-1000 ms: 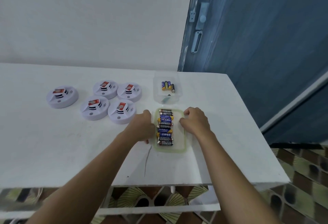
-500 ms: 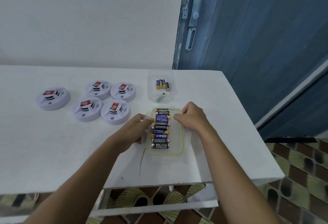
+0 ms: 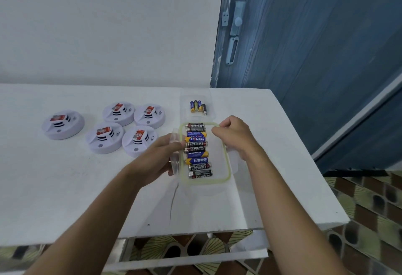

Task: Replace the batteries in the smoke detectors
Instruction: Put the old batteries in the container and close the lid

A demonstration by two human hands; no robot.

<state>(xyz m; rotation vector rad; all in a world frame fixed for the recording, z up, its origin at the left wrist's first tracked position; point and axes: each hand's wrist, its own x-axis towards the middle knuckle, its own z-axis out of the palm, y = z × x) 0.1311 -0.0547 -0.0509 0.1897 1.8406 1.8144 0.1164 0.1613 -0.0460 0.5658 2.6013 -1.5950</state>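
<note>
A clear container with a green-rimmed lid (image 3: 226, 161) sits on the white table (image 3: 65, 187), a row of several batteries (image 3: 197, 150) inside it. My left hand (image 3: 158, 155) grips the lid's left flap, which is lifted. My right hand (image 3: 235, 135) holds the lid's right edge, fingers curled. Several white round smoke detectors (image 3: 104, 137) with red labels lie to the left. Behind the container stands a second, small clear container (image 3: 185, 100) holding several batteries (image 3: 198, 106).
A blue door (image 3: 304, 57) with a latch stands at the right behind the table. The table's right edge (image 3: 309, 165) and front edge are close to the container. Patterned floor tiles show below.
The left flap of the lid has come up under my left hand. My right hand stays on the right edge. The camera has shifted slightly.
</note>
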